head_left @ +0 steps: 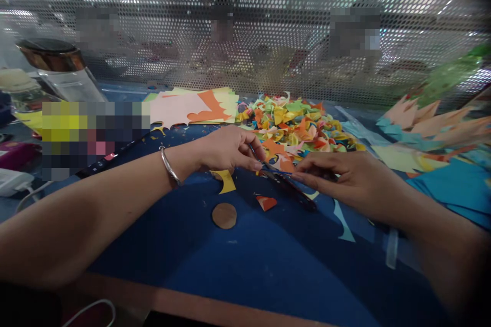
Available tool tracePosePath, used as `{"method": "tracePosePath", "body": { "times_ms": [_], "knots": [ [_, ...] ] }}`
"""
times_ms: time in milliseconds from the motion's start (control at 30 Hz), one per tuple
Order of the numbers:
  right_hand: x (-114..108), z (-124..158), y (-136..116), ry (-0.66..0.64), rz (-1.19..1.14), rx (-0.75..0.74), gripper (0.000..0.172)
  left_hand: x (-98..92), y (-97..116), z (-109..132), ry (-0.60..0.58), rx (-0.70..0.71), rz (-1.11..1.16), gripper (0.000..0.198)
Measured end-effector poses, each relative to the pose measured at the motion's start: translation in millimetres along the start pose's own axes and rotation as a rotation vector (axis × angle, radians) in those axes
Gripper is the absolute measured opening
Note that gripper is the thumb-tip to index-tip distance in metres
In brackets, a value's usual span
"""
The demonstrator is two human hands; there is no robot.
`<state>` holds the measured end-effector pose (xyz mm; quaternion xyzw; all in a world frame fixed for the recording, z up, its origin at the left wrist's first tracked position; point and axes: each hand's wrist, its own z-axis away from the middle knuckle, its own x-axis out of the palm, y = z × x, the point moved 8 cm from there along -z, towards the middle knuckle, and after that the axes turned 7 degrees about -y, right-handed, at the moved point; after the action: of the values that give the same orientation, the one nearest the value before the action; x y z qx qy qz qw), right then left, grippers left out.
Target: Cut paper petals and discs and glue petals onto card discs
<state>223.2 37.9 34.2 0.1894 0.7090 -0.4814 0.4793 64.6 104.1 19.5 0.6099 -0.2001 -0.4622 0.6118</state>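
My left hand (229, 149), with a metal bangle (170, 165) at the wrist, is closed in a pinch at the middle of the blue table (268, 260). My right hand (345, 176) reaches in from the right, its fingers curled round a dark scissor-like tool (291, 189). The fingertips of both hands meet over a small paper piece that I cannot make out. A yellow scrap (227, 182) lies under my left hand. A red-orange folded bit (266, 203) and a brown paper disc (224, 215) lie just in front of the hands.
A heap of small folded coloured papers (297, 127) lies behind the hands. Cut pink and orange sheets (192, 106) are stacked at the back left. Spiky folded paper shapes (429, 122) and blue sheets (456, 184) fill the right. A perforated screen (245, 25) closes the back; people sit beyond it.
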Motion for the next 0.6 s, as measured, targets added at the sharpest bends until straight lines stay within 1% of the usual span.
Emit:
{"method": "tracePosePath", "body": {
  "times_ms": [133, 300, 400, 600],
  "knots": [
    [-0.6, 0.3, 0.1, 0.004, -0.004, 0.007, 0.034, -1.5, 1.1, 0.0, 0.024, 0.019, -0.086, 0.014],
    [-1.9, -1.2, -2.3, 0.003, -0.022, 0.006, 0.031, -1.5, 4.1, 0.3, 0.035, 0.033, -0.132, 0.013],
    [-0.5, -2.1, -1.6, -0.011, -0.014, 0.011, 0.03, -1.5, 4.2, 0.7, 0.042, 0.03, -0.132, 0.013],
    [-3.8, -0.3, -0.5, 0.031, 0.008, -0.004, 0.03, -1.3, 4.5, 0.9, 0.062, 0.054, -0.072, 0.01]
  ]
}}
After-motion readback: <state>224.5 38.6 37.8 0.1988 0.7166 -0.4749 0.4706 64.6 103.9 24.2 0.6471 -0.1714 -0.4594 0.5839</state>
